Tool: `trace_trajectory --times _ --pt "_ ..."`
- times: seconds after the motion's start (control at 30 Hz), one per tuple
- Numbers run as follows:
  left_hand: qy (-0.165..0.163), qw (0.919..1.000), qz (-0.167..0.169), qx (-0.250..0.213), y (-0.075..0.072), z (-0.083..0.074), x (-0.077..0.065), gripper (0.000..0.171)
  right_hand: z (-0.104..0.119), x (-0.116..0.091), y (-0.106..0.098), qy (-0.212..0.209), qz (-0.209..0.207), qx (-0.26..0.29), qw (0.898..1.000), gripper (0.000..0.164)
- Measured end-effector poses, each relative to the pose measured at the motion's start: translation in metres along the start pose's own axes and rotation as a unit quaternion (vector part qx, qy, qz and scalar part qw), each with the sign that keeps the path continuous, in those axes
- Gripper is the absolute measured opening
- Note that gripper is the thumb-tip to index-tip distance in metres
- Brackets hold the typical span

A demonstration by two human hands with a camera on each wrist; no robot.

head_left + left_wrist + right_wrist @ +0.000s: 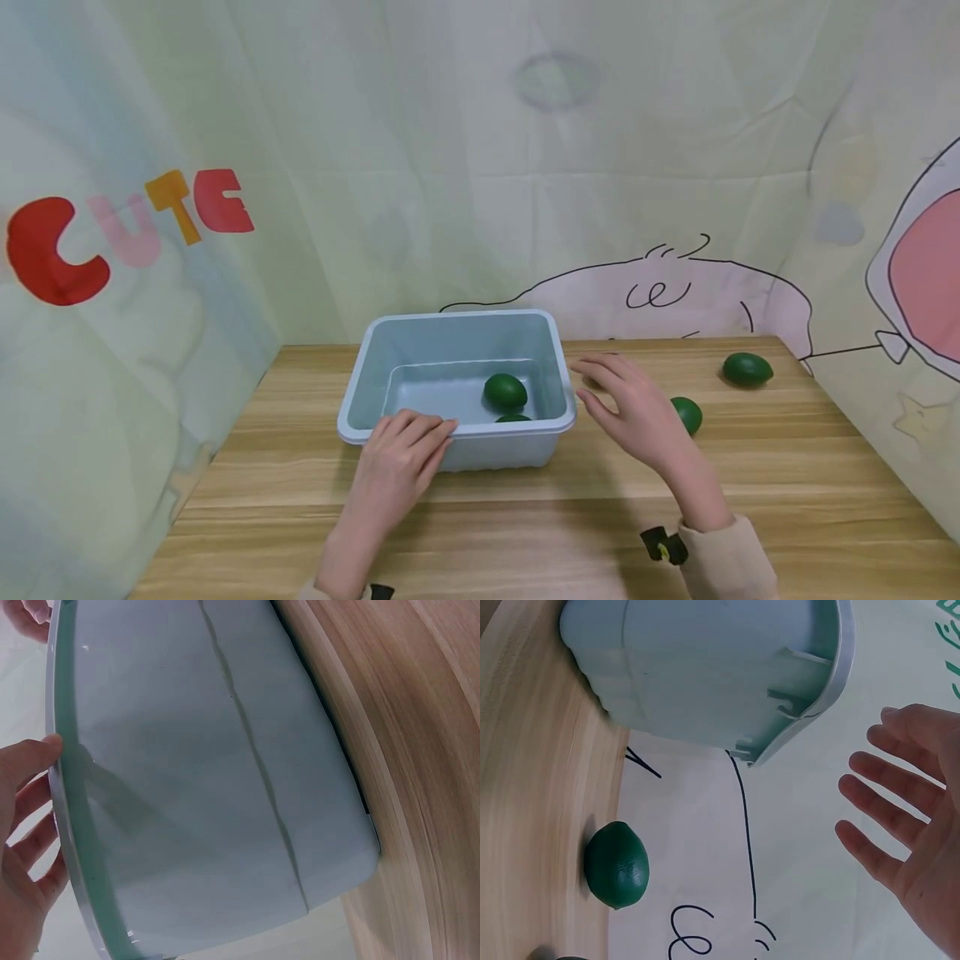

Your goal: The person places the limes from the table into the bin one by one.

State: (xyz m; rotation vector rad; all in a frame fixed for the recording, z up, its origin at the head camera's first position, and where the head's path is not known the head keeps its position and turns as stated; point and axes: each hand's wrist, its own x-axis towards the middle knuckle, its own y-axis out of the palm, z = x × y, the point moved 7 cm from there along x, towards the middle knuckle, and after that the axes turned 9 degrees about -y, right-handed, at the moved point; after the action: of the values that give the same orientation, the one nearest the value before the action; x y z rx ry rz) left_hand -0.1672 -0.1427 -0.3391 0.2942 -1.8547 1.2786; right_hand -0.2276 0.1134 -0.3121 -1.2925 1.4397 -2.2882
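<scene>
The left hand (401,458) grips the front rim of the bin (495,452), with the thumb outside and the fingers bent over the edge. The bin stands upright on the desk (480,533). Inside it, toward the right end, are one lime (506,392) and a second lime (514,418), half hidden by the rim. The right hand (636,408) is near the bin's right side, not touching it; its fingers are spread and hold nothing. Behind its wrist a third lime (687,415) is partly seen, and a fourth lime (747,369) lies farther right on the desk.

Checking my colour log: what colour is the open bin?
Pale blue; the bin shows best in the head view.
</scene>
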Motion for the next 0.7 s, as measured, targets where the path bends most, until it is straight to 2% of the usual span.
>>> trace_trajectory --times 0.3,0.53,0.7 --pt "0.004 1.0000 -0.007 -0.001 0.000 0.000 -0.001 0.028 -0.005 -0.012 -0.002 0.008 -0.029 -0.003 1.000 0.033" --pt "0.005 1.0000 -0.008 -0.001 0.000 0.000 0.000 0.018 -0.010 -0.022 0.000 0.020 -0.028 -0.008 0.999 0.032" --pt "0.011 0.9998 -0.018 -0.001 -0.002 -0.002 0.001 0.022 -0.017 -0.028 0.002 0.039 -0.020 -0.010 0.999 0.034"
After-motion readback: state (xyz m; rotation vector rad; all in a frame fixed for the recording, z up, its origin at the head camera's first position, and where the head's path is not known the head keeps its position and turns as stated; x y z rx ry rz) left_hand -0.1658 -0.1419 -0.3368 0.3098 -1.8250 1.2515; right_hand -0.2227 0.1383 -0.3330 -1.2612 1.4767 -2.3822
